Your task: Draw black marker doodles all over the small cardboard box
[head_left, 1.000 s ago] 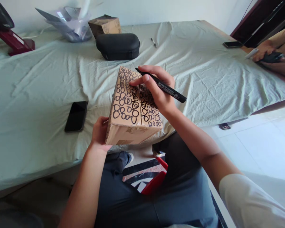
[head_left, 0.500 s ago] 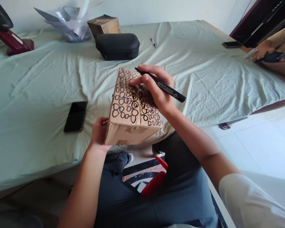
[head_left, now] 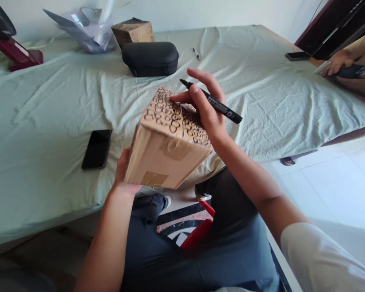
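A brown cardboard box (head_left: 166, 152) with black circles drawn over its top is held above the bed's near edge, tipped so its taped near face shows. My left hand (head_left: 123, 172) grips its lower left side from beneath. My right hand (head_left: 205, 109) pinches a black marker (head_left: 214, 103) between thumb and fingers, with the fingertips resting on the box's top edge. The marker's tip points up and left, off the cardboard.
A pale green sheet (head_left: 48, 117) covers the bed. On it lie a black phone (head_left: 97, 148), a black zip case (head_left: 150, 59), a second cardboard box (head_left: 133, 31), plastic wrapping (head_left: 85, 28) and a small pen (head_left: 196, 53). Another person's hand (head_left: 337, 65) is at the right edge.
The box has tilted away, showing its plain taped face instead of the drawn top. My right hand has lifted with the marker, and its fingers have spread a little.
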Available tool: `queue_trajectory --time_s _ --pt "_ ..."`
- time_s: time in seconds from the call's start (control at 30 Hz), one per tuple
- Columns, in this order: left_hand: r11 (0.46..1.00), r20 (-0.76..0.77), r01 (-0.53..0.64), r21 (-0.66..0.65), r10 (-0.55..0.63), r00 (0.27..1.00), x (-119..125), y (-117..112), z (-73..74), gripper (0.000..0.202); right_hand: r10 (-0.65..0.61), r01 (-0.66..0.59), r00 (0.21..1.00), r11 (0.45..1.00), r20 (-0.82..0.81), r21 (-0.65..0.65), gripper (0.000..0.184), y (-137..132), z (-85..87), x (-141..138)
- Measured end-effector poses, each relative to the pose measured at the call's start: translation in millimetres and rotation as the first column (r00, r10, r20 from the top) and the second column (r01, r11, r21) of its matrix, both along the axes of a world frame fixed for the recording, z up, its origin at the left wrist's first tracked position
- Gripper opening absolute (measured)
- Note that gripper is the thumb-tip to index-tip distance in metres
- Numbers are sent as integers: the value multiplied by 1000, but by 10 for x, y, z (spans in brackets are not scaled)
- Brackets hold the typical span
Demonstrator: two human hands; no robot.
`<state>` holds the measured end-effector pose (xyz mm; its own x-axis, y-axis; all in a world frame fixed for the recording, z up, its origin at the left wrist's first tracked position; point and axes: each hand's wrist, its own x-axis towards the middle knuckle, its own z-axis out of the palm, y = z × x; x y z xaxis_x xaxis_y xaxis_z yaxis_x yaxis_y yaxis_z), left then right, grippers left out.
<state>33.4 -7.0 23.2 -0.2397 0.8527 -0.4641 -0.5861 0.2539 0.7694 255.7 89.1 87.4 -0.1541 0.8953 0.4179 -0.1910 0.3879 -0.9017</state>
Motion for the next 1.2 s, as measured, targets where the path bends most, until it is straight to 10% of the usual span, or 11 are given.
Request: queue_trajectory --time_s 0.33,0.6,0.73,1.0,1.2 --pt "987 -14 -55 149 57 998 92 -92 98 30 -39 36 999 989 -21 -144 68 468 -246 84" --pt "873 -250 -102 478 246 937 73 -84 21 30 2 -17 998 968 -61 -251 58 565 -413 19" --pt "835 -555 36 549 331 763 -63 -99 -63 37 48 -109 989 871 -138 -479 34 556 -480 -26" --pt "713 -826 432 552 538 168 -150 -222 -37 62 128 -150 988 671 -86 -726 9 490 -625 -210" --pt "675 -802 512 531 595 50 -59 -284 -57 60 89 -176 984 670 -157 -721 11 562 -871 -289"
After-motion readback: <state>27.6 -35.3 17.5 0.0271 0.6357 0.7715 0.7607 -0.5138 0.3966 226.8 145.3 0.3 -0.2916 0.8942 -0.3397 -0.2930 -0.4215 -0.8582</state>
